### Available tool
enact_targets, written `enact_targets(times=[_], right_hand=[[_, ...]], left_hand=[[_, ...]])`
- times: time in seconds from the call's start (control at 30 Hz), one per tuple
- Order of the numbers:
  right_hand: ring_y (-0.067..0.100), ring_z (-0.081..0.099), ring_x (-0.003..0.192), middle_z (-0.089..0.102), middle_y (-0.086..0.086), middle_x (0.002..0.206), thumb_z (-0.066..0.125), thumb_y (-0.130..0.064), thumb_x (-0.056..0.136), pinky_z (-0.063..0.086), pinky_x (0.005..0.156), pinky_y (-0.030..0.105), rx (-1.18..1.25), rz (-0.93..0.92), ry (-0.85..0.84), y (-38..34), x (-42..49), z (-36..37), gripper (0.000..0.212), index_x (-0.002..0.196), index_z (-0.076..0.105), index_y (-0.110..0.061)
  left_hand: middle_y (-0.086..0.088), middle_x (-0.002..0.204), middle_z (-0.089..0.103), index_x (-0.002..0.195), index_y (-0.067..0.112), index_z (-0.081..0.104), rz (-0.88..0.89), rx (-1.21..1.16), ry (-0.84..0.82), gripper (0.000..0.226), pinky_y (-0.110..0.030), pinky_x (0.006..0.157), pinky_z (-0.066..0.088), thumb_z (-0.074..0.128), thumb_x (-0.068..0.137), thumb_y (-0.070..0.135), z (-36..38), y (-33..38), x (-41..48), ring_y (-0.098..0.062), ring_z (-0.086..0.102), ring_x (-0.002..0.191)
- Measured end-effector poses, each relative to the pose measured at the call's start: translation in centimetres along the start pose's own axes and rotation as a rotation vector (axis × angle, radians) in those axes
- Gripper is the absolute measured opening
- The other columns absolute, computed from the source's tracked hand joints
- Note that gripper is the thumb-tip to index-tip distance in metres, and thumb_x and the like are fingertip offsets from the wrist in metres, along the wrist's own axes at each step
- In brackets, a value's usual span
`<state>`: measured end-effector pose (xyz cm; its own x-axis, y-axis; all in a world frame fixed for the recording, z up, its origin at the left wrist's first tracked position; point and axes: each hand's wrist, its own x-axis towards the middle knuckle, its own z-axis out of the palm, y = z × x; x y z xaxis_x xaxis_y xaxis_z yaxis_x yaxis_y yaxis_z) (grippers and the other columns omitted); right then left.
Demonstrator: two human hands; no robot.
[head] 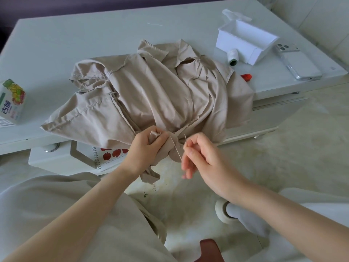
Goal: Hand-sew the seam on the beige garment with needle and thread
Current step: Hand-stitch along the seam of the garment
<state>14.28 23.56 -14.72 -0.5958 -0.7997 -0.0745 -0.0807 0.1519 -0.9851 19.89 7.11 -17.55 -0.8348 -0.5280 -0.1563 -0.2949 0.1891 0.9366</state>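
Note:
The beige garment (pixel 151 87) lies crumpled on the white table (pixel 75 38), its lower part hanging over the front edge. My left hand (pixel 145 150) grips a bunched fold of that hanging fabric, with a raw seam edge sticking up above the fingers. Just to its right, my right hand (pixel 200 156) pinches a thin needle (pixel 185 138) that points upward. A pale thread (pixel 176 149) runs taut from the fabric by my left fingers down to my right hand.
A white open box (pixel 245 40), a thread spool (pixel 233 57), a phone (pixel 298 61) and a red-orange tool (pixel 246 76) sit at the table's right. A juice carton (pixel 12 101) stands at the left edge. A spiral notebook (pixel 111 154) lies on the shelf under the table.

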Motion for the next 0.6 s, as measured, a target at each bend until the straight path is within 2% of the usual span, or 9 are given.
enact_targets(times=[0.07,0.13,0.23,0.43,0.6], right_hand=[[0.013,0.053,0.054,0.058,-0.002,0.069,0.039,-0.016,0.100,0.057,0.064,0.044,-0.033,0.086,-0.010,1.0,-0.9,-0.8,0.014,0.087,0.043,-0.020],[0.014,0.050,0.051,0.056,0.001,0.070,0.038,-0.014,0.100,0.054,0.052,0.033,-0.060,0.167,-0.007,1.8,-1.6,-1.5,0.012,0.089,0.042,-0.016],[0.010,0.049,0.045,0.054,0.005,0.070,0.037,-0.013,0.100,0.045,0.043,0.024,-0.099,0.282,0.013,3.1,-2.4,-2.5,0.012,0.089,0.041,-0.013],[0.007,0.043,0.037,0.053,0.005,0.068,0.036,-0.011,0.101,0.039,0.039,0.020,-0.189,0.394,0.064,4.9,-3.0,-3.8,0.015,0.087,0.041,-0.013],[0.004,0.039,0.039,0.052,-0.007,0.062,0.038,-0.013,0.100,0.038,0.042,0.020,-0.226,0.316,0.125,5.0,-2.5,-3.7,0.015,0.087,0.044,-0.017]], left_hand=[[0.008,0.066,0.060,0.081,0.014,0.062,0.011,0.009,0.044,0.017,-0.011,0.055,0.042,0.056,0.095,0.021,0.0,-0.1,0.2,0.002,0.051,0.057],[0.007,0.068,0.062,0.082,0.014,0.063,0.017,0.016,0.065,0.017,-0.012,0.057,0.044,0.055,0.095,0.020,0.0,-0.1,0.4,0.003,0.053,0.058],[0.004,0.072,0.063,0.085,0.010,0.064,0.030,0.013,0.097,0.017,-0.012,0.057,0.044,0.054,0.095,0.020,0.0,-0.1,0.4,0.003,0.054,0.060],[0.003,0.073,0.063,0.086,0.010,0.063,0.042,0.033,0.099,0.016,-0.013,0.060,0.045,0.055,0.096,0.020,0.0,-0.2,0.3,0.000,0.054,0.062],[0.007,0.067,0.061,0.084,0.011,0.063,0.039,0.007,0.075,0.016,-0.013,0.058,0.044,0.055,0.095,0.019,0.1,0.1,0.0,0.000,0.053,0.060]])
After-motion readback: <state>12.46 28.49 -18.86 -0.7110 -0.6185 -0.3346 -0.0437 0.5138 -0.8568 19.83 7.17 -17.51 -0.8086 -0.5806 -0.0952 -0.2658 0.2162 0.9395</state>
